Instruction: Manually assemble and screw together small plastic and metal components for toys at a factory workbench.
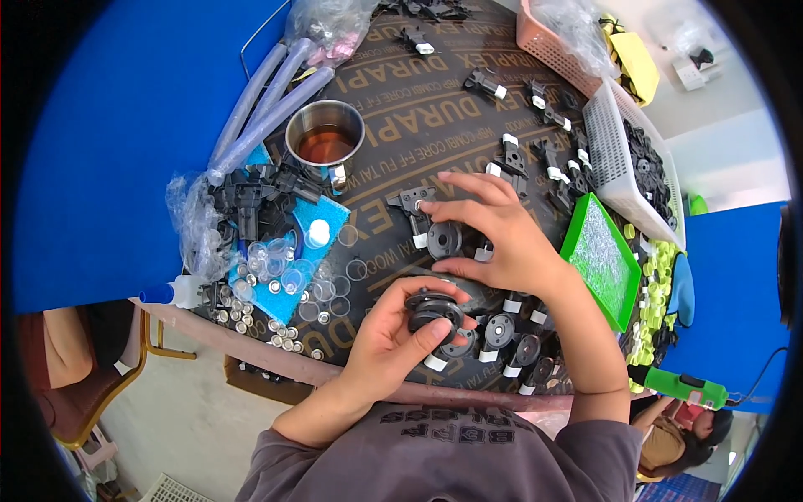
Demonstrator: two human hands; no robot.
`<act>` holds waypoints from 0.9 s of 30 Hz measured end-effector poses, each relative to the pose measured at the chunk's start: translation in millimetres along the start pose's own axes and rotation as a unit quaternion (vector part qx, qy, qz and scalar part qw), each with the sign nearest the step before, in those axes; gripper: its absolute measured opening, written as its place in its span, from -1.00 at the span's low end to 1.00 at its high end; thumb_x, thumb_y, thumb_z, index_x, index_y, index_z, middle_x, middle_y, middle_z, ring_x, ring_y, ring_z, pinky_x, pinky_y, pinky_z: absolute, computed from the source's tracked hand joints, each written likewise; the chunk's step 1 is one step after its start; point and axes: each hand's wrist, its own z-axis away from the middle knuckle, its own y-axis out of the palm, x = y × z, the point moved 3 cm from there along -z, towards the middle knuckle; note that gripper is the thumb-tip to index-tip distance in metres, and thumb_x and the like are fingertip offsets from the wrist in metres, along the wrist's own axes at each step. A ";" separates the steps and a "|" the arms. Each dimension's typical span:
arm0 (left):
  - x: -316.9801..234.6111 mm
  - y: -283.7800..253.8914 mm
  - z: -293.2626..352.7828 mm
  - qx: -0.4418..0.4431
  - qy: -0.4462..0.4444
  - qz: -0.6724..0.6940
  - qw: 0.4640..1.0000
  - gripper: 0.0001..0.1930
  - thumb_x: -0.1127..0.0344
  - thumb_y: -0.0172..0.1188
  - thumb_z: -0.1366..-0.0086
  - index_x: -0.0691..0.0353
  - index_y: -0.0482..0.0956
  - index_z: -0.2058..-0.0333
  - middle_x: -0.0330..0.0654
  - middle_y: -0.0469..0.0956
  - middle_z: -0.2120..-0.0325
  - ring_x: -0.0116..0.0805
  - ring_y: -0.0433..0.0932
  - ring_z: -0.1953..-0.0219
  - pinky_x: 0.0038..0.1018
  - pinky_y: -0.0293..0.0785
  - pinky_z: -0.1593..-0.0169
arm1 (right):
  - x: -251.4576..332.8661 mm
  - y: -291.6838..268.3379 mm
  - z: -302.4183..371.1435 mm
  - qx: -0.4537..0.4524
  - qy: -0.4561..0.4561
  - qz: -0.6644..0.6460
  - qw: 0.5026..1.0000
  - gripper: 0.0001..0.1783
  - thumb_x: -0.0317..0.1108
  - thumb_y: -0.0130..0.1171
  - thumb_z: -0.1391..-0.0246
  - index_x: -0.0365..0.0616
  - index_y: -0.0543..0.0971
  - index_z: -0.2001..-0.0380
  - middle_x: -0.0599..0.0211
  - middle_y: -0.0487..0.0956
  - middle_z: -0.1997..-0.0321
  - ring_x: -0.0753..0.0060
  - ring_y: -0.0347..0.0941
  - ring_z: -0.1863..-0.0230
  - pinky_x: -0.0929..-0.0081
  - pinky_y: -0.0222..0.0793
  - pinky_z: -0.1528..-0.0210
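My left hand (383,347) is closed around black round wheel-like parts (435,309), stacked face to face, near the table's front edge. Just beyond it, my right hand (502,226) reaches in with fingers and thumb spread. One of its fingertips meets or overlaps a black bracket (411,201) with a white end; I cannot tell whether it touches. Between that finger and the thumb shows a black disc (444,240) lying on the table. Several similar black parts with discs and white ends, such as this one (499,331), stand below my right hand.
Left lie a steel cup (324,134) of brown liquid, clear tubes (272,113), a blue cloth (333,219) and small metal caps (286,335). Right are a green tray (575,230), white basket (615,151), yellow-green pieces (658,293) and a green power tool (686,387). People sit nearby.
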 end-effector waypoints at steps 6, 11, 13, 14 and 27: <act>-0.8 3.0 -1.2 0.003 -0.008 -0.003 1.000 -0.65 0.52 0.02 -0.37 0.31 0.25 -0.11 -0.04 0.38 -0.03 -0.29 0.52 -0.01 -0.39 0.54 -0.03 | -4.1 5.5 0.7 -0.008 0.004 -0.002 1.000 -0.37 -0.25 0.52 0.30 0.02 0.54 0.05 0.43 0.53 -0.15 0.14 0.26 -0.32 0.06 0.02 -0.34; -1.2 1.2 -0.1 0.007 -0.004 0.001 1.000 -0.64 0.51 0.02 -0.37 0.32 0.25 -0.11 -0.04 0.38 -0.03 -0.29 0.51 -0.02 -0.39 0.53 -0.03 | -1.1 6.7 -4.8 -0.026 0.006 -0.004 1.000 -0.38 -0.26 0.52 0.29 -0.01 0.55 0.05 0.40 0.54 -0.12 0.15 0.28 -0.29 0.07 0.07 -0.31; -1.2 1.2 0.5 0.005 -0.008 0.001 1.000 -0.64 0.51 0.02 -0.37 0.32 0.25 -0.11 -0.04 0.38 -0.04 -0.29 0.51 -0.02 -0.39 0.53 -0.04 | -1.7 6.5 -8.1 -0.033 0.014 -0.006 0.999 -0.39 -0.27 0.52 0.29 -0.03 0.55 0.06 0.39 0.55 -0.10 0.15 0.30 -0.28 0.09 0.11 -0.29; -1.5 1.3 0.6 0.005 -0.008 0.001 1.000 -0.64 0.51 0.02 -0.37 0.32 0.25 -0.11 -0.04 0.38 -0.04 -0.29 0.51 -0.02 -0.39 0.53 -0.04 | -1.7 5.6 -11.3 -0.048 0.030 0.003 0.998 -0.40 -0.26 0.52 0.29 -0.04 0.56 0.07 0.38 0.56 -0.07 0.15 0.31 -0.26 0.13 0.15 -0.27; -0.3 0.6 -0.2 0.004 -0.007 -0.002 1.000 -0.65 0.50 0.04 -0.38 0.32 0.26 -0.11 -0.03 0.40 -0.03 -0.32 0.52 0.00 -0.40 0.53 -0.04 | -11.5 16.7 -32.4 -0.044 0.041 0.005 0.998 -0.44 -0.26 0.50 0.33 -0.15 0.59 0.14 0.18 0.59 0.10 0.06 0.37 -0.10 0.18 0.23 -0.15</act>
